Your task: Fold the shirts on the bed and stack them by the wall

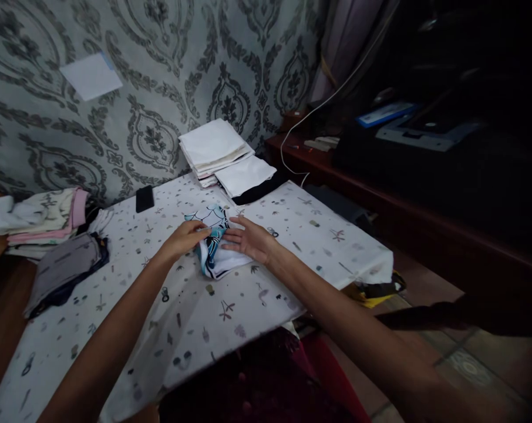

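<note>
On the table lies a small, partly folded piece of cloth (pixel 215 217), white with a blue and black pattern; I cannot make out which garment it is. My left hand (pixel 185 239) is at its left side, with thumb and fingers closed on a fold. Over the right side, my right hand (pixel 253 239) has its fingers stretched out and apart, palm turned toward the cloth, at or just touching it. The cloth's plain white lower part (pixel 231 263) shows beneath the right fingers.
A table with a printed white cover (pixel 231 335) stands before me. At its back are a stack of folded white cloths (pixel 213 144) and a black phone (pixel 144 199). Folded clothes (pixel 50 220) are piled at the left. A dark reddish wooden surface (pixel 301 150) with a white cable is at right.
</note>
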Motion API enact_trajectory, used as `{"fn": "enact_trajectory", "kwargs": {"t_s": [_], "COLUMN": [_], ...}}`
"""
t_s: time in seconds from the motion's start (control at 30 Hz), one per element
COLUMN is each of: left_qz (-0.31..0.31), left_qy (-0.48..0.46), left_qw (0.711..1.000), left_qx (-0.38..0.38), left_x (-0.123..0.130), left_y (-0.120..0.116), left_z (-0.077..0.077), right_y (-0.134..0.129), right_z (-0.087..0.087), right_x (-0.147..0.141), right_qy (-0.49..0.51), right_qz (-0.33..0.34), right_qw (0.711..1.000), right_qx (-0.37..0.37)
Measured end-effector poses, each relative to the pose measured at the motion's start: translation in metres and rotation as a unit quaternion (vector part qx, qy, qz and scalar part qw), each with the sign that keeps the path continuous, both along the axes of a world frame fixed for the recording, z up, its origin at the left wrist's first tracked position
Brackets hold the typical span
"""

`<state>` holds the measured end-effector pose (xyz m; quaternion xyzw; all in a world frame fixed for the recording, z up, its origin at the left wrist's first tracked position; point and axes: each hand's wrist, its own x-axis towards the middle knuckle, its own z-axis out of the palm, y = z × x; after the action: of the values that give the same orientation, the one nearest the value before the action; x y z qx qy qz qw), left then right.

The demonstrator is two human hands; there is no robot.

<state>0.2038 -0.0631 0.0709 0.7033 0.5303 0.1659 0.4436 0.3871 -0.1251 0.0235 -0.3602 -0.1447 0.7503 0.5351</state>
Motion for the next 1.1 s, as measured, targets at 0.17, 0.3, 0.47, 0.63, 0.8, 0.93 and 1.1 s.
{"fn": "enact_trajectory", "kwargs": {"t_s": [0.17, 0.3, 0.47, 0.63, 0.8, 0.93, 1.1], "left_qz": [-0.067, -0.065, -0.093, -0.059, -0.007, -0.019, -0.063], "left_qy": [-0.142, -0.121, 0.086, 0.193, 0.220, 0.218, 0.179], "left_qw": [0.983, 0.990, 0.956, 0.905, 0.921, 0.921, 0.921], "left_qx": [-0.093, 0.009, 0.266, 0.374, 0.321, 0.322, 0.340], "left_x": [0.007, 0.000, -0.009, -0.011, -0.016, -0.016, -0.019], "left_y": [-0.021, -0.038, -0.070, -0.091, -0.096, -0.101, -0.100], "left_z": [0.009, 0.001, -0.025, -0.045, -0.052, -0.055, -0.050], "right_y": [-0.014, -0.023, -0.025, -0.024, -0.024, -0.022, -0.023], "right_z": [0.001, -0.003, -0.012, -0.010, -0.007, -0.018, -0.025], "right_x": [-0.003, -0.004, -0.007, -0.010, -0.008, -0.005, 0.006], "right_qy": [-0.008, -0.009, -0.056, -0.129, -0.184, -0.200, -0.302], "right_qz": [0.017, 0.001, -0.020, -0.073, -0.090, -0.089, -0.075], "right_qw": [1.000, 1.000, 0.998, 0.989, 0.979, 0.976, 0.947], "right_qx": [0.005, 0.009, 0.026, 0.005, -0.010, 0.013, 0.071]}}
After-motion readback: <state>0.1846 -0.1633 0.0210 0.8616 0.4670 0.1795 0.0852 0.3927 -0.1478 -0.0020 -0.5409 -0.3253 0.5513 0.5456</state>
